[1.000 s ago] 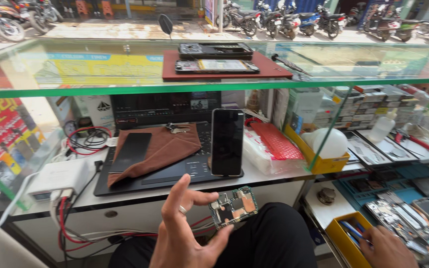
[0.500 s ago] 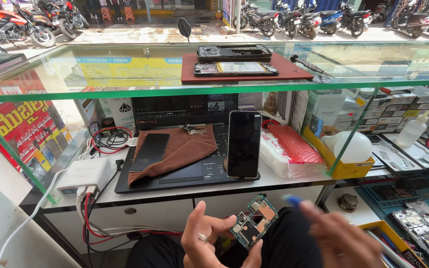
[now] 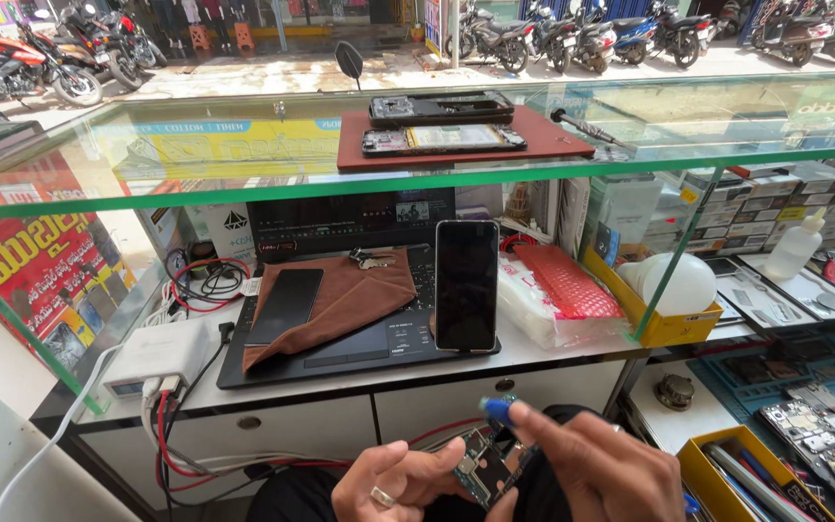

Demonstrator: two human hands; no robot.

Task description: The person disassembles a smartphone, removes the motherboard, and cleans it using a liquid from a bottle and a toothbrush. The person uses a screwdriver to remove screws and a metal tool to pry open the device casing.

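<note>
Right hand (image 3: 596, 469) arrived, fingers (image 3: 533, 422) over circuit board (image 3: 485, 466).

A white counter (image 3: 543, 360) sits under a glass shelf (image 3: 244, 145). On the counter, a black laptop (image 3: 359, 333) lies at centre, a white charger block (image 3: 152, 356) at its 9 o'clock and a yellow tray (image 3: 664, 324) at its 3 o'clock. On the glass shelf, a red-brown mat (image 3: 553, 143) carries 2 opened phones (image 3: 442, 124).
</note>
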